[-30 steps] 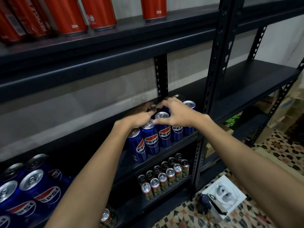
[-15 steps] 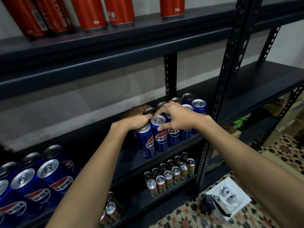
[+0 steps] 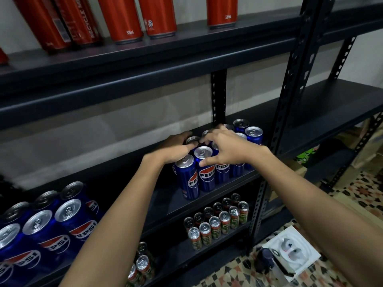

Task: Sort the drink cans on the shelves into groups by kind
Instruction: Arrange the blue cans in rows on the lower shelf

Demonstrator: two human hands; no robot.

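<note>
Shelving: a dark metal rack with perforated uprights is seen from above and to the left; several shelves are in view.
Middle shelf: a cluster of blue cola cans stands upright near the right upright, packed side by side in rows running back toward the wall.
Left hand: it is laid over the tops of the cans at the left of the cluster, fingers curled down over the rims; a rear can top shows just past the fingertips. Whether one can is truly clasped cannot be told.
Right hand: it is spread over the cans at the middle and right of the cluster, fingers bent down across their tops and the thumb pressed on the shoulder of a front can. Whether a single can is clamped cannot be told.
Front can: its silver top is left uncovered between the two hands.
Second blue group: more blue cola cans are stood at the lower left on the same shelf, well apart from the cluster.
Top shelf: tall red cans are stood in a row, with one red can apart to the right.
Lower shelf: small green-labelled cans are lined up in two rows; a few more are seen near the left forearm.
Floor: patterned tiles are seen, with a white package and a dark bottle beside it.
</note>
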